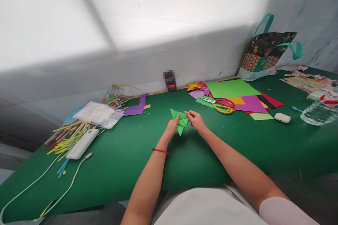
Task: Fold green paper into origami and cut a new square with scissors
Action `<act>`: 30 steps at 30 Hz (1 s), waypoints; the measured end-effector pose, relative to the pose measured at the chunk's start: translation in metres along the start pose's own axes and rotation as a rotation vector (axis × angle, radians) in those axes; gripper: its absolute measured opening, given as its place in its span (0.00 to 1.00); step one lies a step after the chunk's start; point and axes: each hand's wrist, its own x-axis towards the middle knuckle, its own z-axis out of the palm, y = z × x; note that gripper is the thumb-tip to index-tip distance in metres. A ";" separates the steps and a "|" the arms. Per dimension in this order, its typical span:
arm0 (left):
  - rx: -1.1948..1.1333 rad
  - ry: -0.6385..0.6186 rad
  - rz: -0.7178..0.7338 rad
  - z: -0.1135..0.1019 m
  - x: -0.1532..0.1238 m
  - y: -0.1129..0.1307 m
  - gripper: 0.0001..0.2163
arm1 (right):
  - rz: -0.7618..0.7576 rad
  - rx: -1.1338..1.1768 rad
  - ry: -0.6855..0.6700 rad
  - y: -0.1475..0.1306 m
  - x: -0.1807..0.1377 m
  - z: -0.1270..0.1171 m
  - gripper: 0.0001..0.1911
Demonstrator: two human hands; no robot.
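Note:
A folded piece of green paper with pointed corners is held up just over the green tabletop, in front of my body. My left hand grips its left side, the thumb lying on top of the folds. At the upper right corner, my right hand pinches the paper between thumb and fingers. The fingers beneath the paper are mostly hidden. A red string bracelet circles my left wrist.
Right of my hands lie scissors and coloured paper sheets. A water bottle, white earbud case and patterned bag stand farther right. At left are paper strips, a white power bank and a cable.

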 end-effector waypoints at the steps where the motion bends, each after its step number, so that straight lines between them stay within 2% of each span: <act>1: 0.003 -0.002 0.003 0.000 0.000 0.000 0.29 | 0.004 0.005 0.000 0.000 0.000 0.000 0.27; 5: -0.025 0.020 -0.014 -0.002 0.003 -0.005 0.27 | -0.006 0.017 -0.016 -0.001 -0.002 0.002 0.27; 12: -0.155 -0.050 -0.022 -0.003 0.005 -0.006 0.23 | 0.025 0.084 -0.206 -0.004 -0.005 0.003 0.26; 16: -0.190 -0.052 -0.040 -0.004 0.003 -0.003 0.21 | 0.027 0.124 -0.258 -0.003 -0.005 0.001 0.25; 20: -0.158 -0.023 -0.041 -0.008 0.005 -0.006 0.21 | 0.023 0.093 -0.244 -0.003 -0.005 0.001 0.25; 25: -0.048 0.039 -0.027 -0.003 0.008 -0.009 0.24 | 0.049 0.039 -0.140 0.000 -0.003 0.004 0.27; 30: -0.108 0.096 -0.040 0.003 0.009 -0.006 0.23 | 0.085 0.019 -0.125 0.001 -0.001 0.004 0.27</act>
